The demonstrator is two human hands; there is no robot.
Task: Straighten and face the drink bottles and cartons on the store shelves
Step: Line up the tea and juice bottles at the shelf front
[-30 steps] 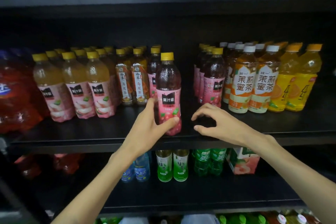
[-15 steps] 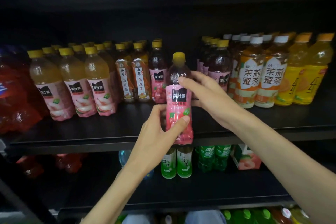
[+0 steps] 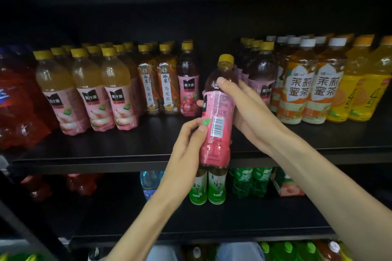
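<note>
Both hands are on one pink bottle (image 3: 216, 112), held up in front of the shelf edge (image 3: 127, 162), off the board. My left hand (image 3: 188, 146) wraps the lower half from the left, thumb pressed on the label just beside the barcode. My right hand (image 3: 244, 108) curls round the upper half from the right, thumb across the dark shoulder above the label, fingertips peeking out on the far side. So both grips are closed on the bottle. It stands nearly upright, yellow cap (image 3: 226, 59) tipped a touch to the right, and the barcode side faces me; only a sliver of the dark front logo shows at the left edge.

Behind it on the shelf there's a gap between two lines of the same drink: a single cherry bottle (image 3: 188, 91) on the left and a row of dark bottles (image 3: 262, 78) on the right. Further left I see two oolong bottles (image 3: 158, 89), then three peach bottles (image 3: 93, 93) fronting their rows. Right of the gap come jasmine tea bottles (image 3: 311, 89) with white caps, then orange bottles (image 3: 360, 91). Below, two green tea bottles (image 3: 209, 186) stand right under the held bottle, with a peach carton (image 3: 288, 186) off to the right.
</note>
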